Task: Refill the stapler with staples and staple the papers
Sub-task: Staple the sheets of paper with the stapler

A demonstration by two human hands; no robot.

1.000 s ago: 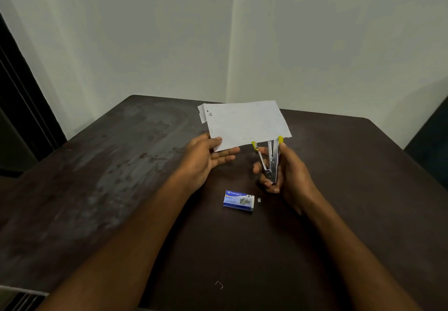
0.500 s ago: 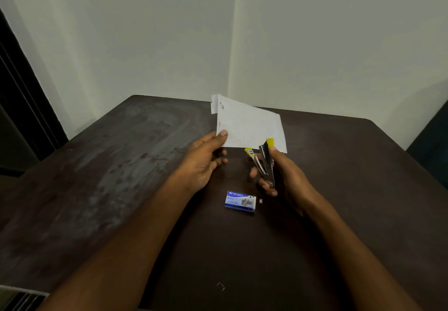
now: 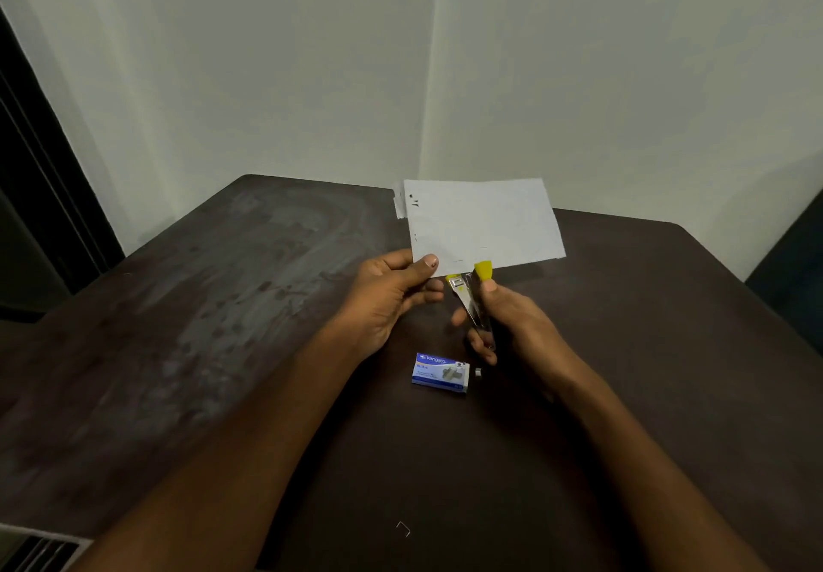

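My left hand [image 3: 392, 293] pinches the lower left corner of a small stack of white papers [image 3: 481, 221], held upright above the dark table [image 3: 222, 326]. My right hand [image 3: 512, 324] grips a metal stapler [image 3: 474, 299] with yellow tips, its jaws pointing up at the bottom edge of the papers. One yellow tip overlaps the paper edge; whether the jaws are around the edge I cannot tell. A blue staple box [image 3: 441, 372] lies flat on the table just below both hands, with a tiny strip of staples [image 3: 478, 372] beside its right end.
A single bent staple [image 3: 403, 528] lies on the table near the front edge. Pale walls meet in a corner behind the table. A dark door frame [image 3: 40, 197] stands at the left and a vent grille [image 3: 35, 551] shows at the bottom left.
The papers swung from tilted back to a flat, upright facing position. My right hand moved the stapler up so its yellow tip meets the bottom edge of the papers.
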